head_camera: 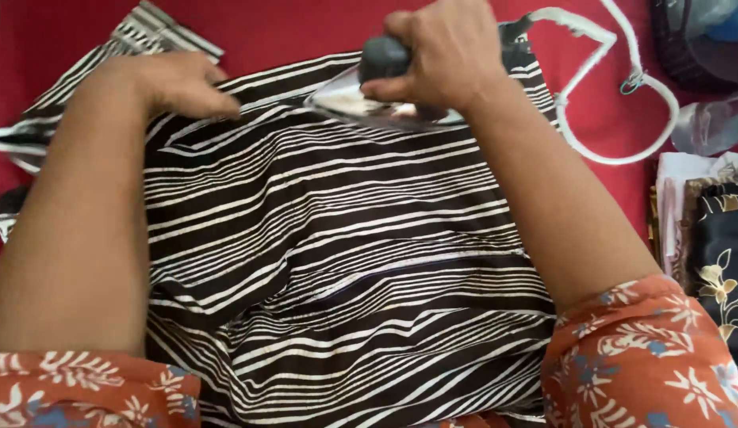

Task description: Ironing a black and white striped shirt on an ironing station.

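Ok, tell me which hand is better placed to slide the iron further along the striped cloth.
Right. The right hand already grips the iron by its handle, while the left hand lies flat on the striped cloth, pinning it beside the iron.

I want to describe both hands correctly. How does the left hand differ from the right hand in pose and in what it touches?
The left hand lies flat, fingers pressing the black-and-white striped cloth; the right hand is closed around the dark handle of the silver metal iron. The left hand touches the cloth directly; the right hand touches only the iron. Both are bare, with orange flowered sleeves.
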